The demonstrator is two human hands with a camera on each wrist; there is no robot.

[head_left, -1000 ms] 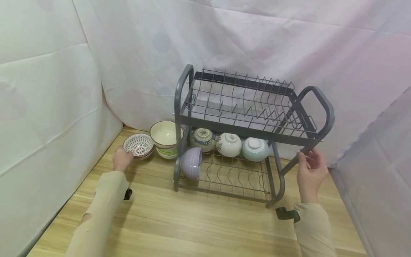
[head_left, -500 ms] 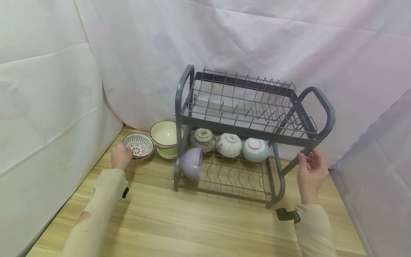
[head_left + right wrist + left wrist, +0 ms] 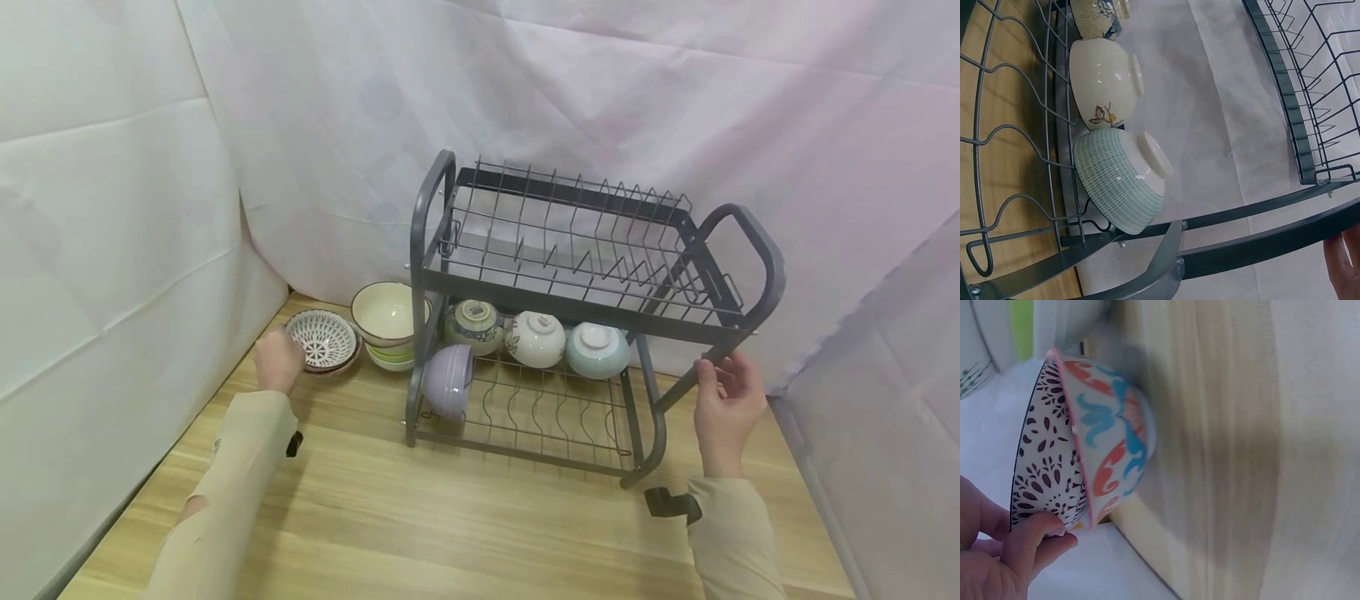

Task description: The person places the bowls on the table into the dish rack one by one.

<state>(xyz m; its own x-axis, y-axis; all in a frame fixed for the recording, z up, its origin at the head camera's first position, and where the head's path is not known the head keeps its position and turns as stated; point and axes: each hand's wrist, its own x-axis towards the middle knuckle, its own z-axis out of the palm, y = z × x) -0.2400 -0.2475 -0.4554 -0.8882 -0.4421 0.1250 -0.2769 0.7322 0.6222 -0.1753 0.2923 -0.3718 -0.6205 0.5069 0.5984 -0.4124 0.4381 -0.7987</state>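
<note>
My left hand [image 3: 279,361] pinches the left edge of a white bowl with dark leaf-like marks [image 3: 322,340]. In the left wrist view, its fingers and thumb grip that bowl's rim. The bowl sits in a second bowl [image 3: 1107,437], patterned orange and blue with a pink rim, on the wooden table. To the right stands a grey two-tier dish rack [image 3: 536,292]. My right hand [image 3: 729,408] holds the rack's right side post, thumb in front; only part of this hand shows at the edge of the right wrist view.
A stack of cream and green-banded bowls [image 3: 385,315] stands between the left hand and the rack. On the lower tier are a lilac bowl [image 3: 446,383] on its side and upside-down bowls: brown-blue [image 3: 475,325], white floral [image 3: 536,340], pale teal [image 3: 597,350]. White cloth [image 3: 570,75] hangs behind.
The left hand has drawn slightly to the left, and the dark-marked bowl has shifted left with it, showing more of the bowl below. The right hand stays on the post.
</note>
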